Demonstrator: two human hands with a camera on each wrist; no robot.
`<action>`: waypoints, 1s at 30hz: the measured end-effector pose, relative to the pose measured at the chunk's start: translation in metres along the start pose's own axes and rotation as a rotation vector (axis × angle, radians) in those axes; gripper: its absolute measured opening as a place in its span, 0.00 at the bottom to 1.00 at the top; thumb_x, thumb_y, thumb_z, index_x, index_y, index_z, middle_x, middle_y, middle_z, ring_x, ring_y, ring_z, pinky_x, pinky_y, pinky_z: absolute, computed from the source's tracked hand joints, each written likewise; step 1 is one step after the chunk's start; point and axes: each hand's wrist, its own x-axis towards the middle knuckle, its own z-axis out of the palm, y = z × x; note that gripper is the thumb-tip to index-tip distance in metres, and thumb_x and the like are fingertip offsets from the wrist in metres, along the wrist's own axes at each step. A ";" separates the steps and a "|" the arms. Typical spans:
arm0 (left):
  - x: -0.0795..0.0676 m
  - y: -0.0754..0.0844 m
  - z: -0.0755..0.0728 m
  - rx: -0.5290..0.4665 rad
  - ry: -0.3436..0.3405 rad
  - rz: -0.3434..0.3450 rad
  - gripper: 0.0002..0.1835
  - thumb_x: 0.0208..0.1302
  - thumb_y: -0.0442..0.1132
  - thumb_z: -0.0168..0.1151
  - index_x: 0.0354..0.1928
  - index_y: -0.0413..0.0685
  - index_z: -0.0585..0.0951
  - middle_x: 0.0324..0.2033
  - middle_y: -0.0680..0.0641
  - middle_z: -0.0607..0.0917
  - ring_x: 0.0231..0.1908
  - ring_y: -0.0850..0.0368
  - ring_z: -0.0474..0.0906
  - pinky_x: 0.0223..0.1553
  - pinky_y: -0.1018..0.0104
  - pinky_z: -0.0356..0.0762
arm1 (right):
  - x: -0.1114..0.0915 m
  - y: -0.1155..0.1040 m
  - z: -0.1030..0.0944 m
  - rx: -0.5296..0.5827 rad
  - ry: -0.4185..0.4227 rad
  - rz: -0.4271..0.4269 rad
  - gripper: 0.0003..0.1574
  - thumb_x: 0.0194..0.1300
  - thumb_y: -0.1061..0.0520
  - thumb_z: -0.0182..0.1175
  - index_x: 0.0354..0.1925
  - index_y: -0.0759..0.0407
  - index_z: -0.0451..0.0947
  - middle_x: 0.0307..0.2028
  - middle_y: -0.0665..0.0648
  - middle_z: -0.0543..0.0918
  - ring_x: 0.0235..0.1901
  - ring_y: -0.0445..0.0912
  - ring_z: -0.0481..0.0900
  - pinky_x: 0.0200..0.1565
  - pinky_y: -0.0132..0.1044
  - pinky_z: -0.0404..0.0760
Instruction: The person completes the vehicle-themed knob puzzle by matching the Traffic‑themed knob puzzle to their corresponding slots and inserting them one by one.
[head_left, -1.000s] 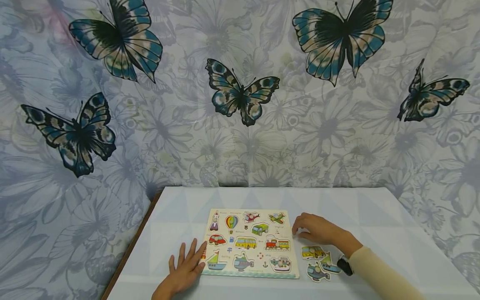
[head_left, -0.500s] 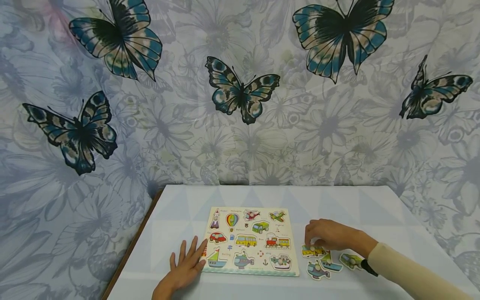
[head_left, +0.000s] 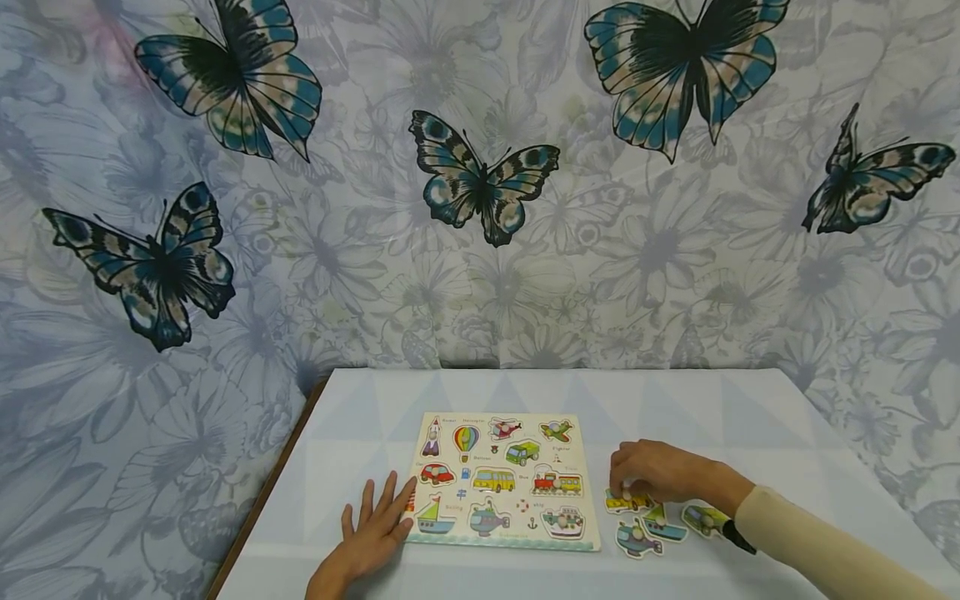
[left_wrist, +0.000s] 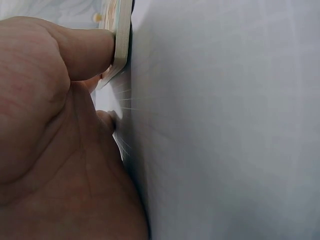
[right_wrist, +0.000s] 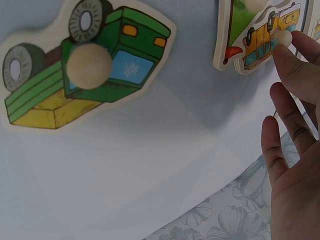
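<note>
My left hand (head_left: 363, 537) rests with spread, straight fingers at the left edge of a wooden vehicle puzzle board (head_left: 506, 502). Its thumb touches the board's side (left_wrist: 121, 35) in the left wrist view. Right of the board, my right hand (head_left: 660, 468) pinches the round wooden knob (right_wrist: 284, 38) of a yellow bus puzzle piece (right_wrist: 255, 50) between thumb and index finger; the other fingers are apart from it. A sailboat piece (head_left: 663, 527) and a submarine piece (head_left: 637, 540) lie close by. Below my right wrist is a green truck piece (right_wrist: 112, 60), partly covered in the head view.
Everything lies on a white table (head_left: 375, 433) with pale triangles. Printed vehicle pictures cover the board, among them a red train (head_left: 555, 481) and a balloon (head_left: 466, 437). Behind the table hangs a flowered cloth (head_left: 330, 275) with large butterflies.
My right hand has moved from the board's right edge toward me, onto the bus piece's knob. The green truck piece has come into view beside the sailboat piece. My left hand stays put.
</note>
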 end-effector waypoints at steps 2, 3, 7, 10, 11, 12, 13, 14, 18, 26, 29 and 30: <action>0.000 0.000 0.000 0.001 0.003 0.006 0.33 0.75 0.58 0.48 0.77 0.56 0.60 0.79 0.36 0.45 0.76 0.28 0.23 0.63 0.25 0.13 | -0.002 -0.001 0.000 0.013 0.001 0.009 0.16 0.65 0.61 0.68 0.40 0.35 0.83 0.42 0.35 0.82 0.42 0.34 0.76 0.45 0.37 0.80; 0.000 0.000 0.000 0.003 0.003 0.006 0.33 0.75 0.58 0.48 0.77 0.56 0.60 0.79 0.36 0.45 0.76 0.28 0.23 0.63 0.25 0.13 | -0.003 -0.001 0.001 0.019 0.005 0.007 0.16 0.65 0.60 0.67 0.40 0.35 0.83 0.42 0.35 0.82 0.42 0.34 0.76 0.44 0.36 0.80; 0.000 0.001 0.000 0.019 0.002 -0.004 0.32 0.76 0.55 0.48 0.78 0.57 0.59 0.80 0.38 0.45 0.76 0.29 0.24 0.65 0.26 0.16 | -0.006 0.000 0.004 0.050 0.029 -0.011 0.13 0.67 0.58 0.66 0.41 0.37 0.83 0.40 0.37 0.82 0.40 0.35 0.76 0.41 0.34 0.79; -0.001 0.001 0.000 0.020 0.002 -0.011 0.31 0.77 0.53 0.49 0.78 0.59 0.59 0.80 0.39 0.45 0.76 0.29 0.24 0.65 0.26 0.16 | -0.009 0.002 0.008 0.081 0.058 -0.033 0.10 0.67 0.56 0.67 0.42 0.39 0.83 0.39 0.38 0.82 0.39 0.34 0.75 0.39 0.32 0.78; -0.001 0.001 0.000 0.016 0.004 -0.009 0.31 0.77 0.52 0.49 0.78 0.59 0.59 0.80 0.39 0.45 0.76 0.29 0.24 0.65 0.26 0.16 | -0.010 0.003 0.010 0.090 0.069 -0.040 0.09 0.67 0.56 0.66 0.42 0.39 0.83 0.38 0.38 0.82 0.38 0.34 0.75 0.38 0.31 0.78; -0.001 0.001 0.000 0.018 0.005 -0.009 0.31 0.77 0.52 0.49 0.78 0.59 0.59 0.80 0.39 0.45 0.76 0.29 0.24 0.65 0.26 0.16 | -0.010 0.003 0.012 0.096 0.082 -0.049 0.08 0.68 0.55 0.66 0.42 0.40 0.82 0.37 0.38 0.81 0.37 0.33 0.74 0.37 0.30 0.77; -0.001 0.000 0.000 0.020 0.005 -0.009 0.31 0.77 0.52 0.49 0.78 0.59 0.59 0.80 0.39 0.45 0.76 0.29 0.24 0.65 0.26 0.17 | -0.011 0.004 0.014 0.098 0.093 -0.051 0.07 0.68 0.54 0.66 0.42 0.40 0.82 0.37 0.37 0.80 0.37 0.32 0.74 0.36 0.29 0.77; 0.000 0.000 0.000 0.022 0.005 -0.011 0.31 0.77 0.53 0.49 0.78 0.59 0.59 0.80 0.39 0.45 0.76 0.30 0.24 0.65 0.26 0.16 | -0.012 0.004 0.017 0.098 0.108 -0.051 0.07 0.68 0.53 0.66 0.42 0.40 0.82 0.37 0.37 0.80 0.36 0.32 0.73 0.36 0.28 0.76; 0.000 0.000 0.000 0.021 0.001 -0.014 0.32 0.76 0.54 0.48 0.78 0.60 0.58 0.80 0.39 0.45 0.76 0.30 0.23 0.65 0.26 0.15 | -0.015 0.005 0.026 0.078 0.177 -0.040 0.04 0.70 0.51 0.64 0.42 0.39 0.81 0.36 0.36 0.78 0.34 0.31 0.71 0.34 0.27 0.75; 0.000 0.002 -0.001 0.008 0.000 -0.018 0.31 0.76 0.53 0.49 0.78 0.59 0.59 0.80 0.39 0.45 0.76 0.30 0.24 0.65 0.26 0.16 | -0.020 -0.003 0.035 0.062 0.213 0.093 0.02 0.71 0.46 0.62 0.41 0.35 0.79 0.39 0.34 0.77 0.37 0.30 0.71 0.37 0.32 0.77; 0.001 0.001 -0.001 0.003 -0.003 -0.017 0.31 0.76 0.54 0.49 0.78 0.59 0.60 0.80 0.39 0.44 0.76 0.30 0.23 0.65 0.26 0.16 | -0.020 -0.004 0.035 0.067 0.186 0.142 0.02 0.71 0.43 0.61 0.41 0.34 0.79 0.39 0.33 0.77 0.37 0.30 0.71 0.38 0.33 0.78; 0.001 0.001 -0.001 0.005 -0.003 -0.018 0.31 0.76 0.54 0.49 0.78 0.59 0.59 0.80 0.39 0.44 0.76 0.30 0.23 0.65 0.26 0.16 | -0.020 -0.004 0.035 0.065 0.184 0.144 0.03 0.71 0.42 0.60 0.41 0.35 0.79 0.39 0.33 0.77 0.37 0.30 0.71 0.38 0.34 0.78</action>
